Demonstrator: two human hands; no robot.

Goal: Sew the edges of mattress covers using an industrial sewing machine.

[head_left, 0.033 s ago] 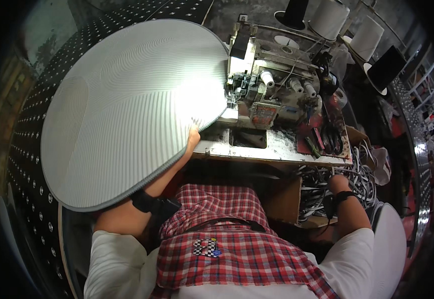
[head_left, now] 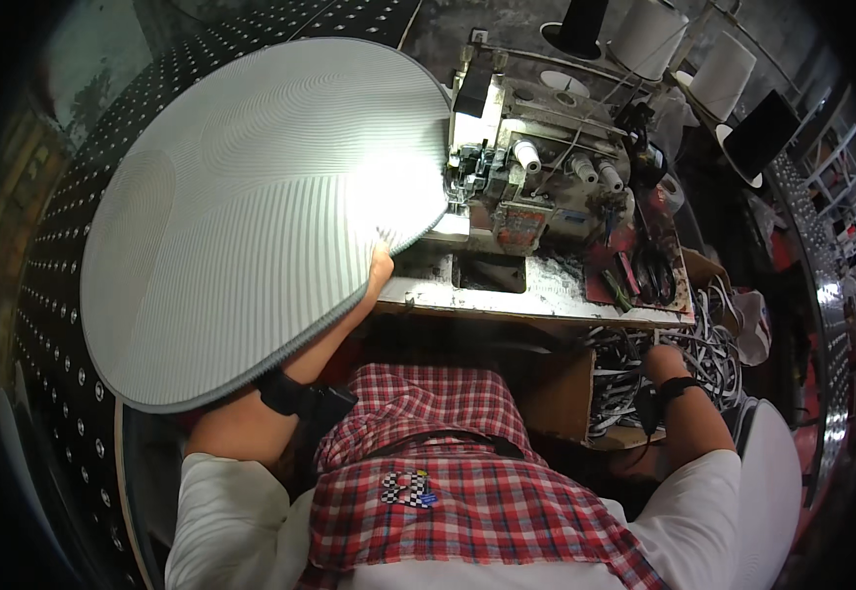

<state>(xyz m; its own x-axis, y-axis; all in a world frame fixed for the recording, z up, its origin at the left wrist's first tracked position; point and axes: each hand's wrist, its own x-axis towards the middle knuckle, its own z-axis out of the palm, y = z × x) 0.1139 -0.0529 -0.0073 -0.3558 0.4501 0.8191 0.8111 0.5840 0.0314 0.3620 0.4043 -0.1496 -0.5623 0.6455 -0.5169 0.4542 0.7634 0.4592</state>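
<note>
A large rounded mat (head_left: 221, 265) with wavy grey and white lines and a dark-edged rim covers the left of the work area. Its right edge lies at the needle area of a worn sewing machine (head_left: 546, 167), under a bright lamp glare. My left hand (head_left: 381, 264) is closed on the mat's near right edge, thumb side on top, with most fingers hidden beneath. Low on the right, my right hand (head_left: 662, 362) looks curled over a cardboard box (head_left: 563, 395) full of tangled grey and white strips (head_left: 708, 359); whatever its fingers hold is hidden.
Scissors (head_left: 656, 273) and small tools rest on the right end of the machine table (head_left: 556, 305). White and black thread cones (head_left: 649, 37) stand behind. A dark studded surface (head_left: 64, 324) runs along the left. Another pale rounded piece (head_left: 770, 492) leans beside my right arm.
The mat's near edge and my left hand have shifted very slightly. My right hand has moved a little to the left over the box.
</note>
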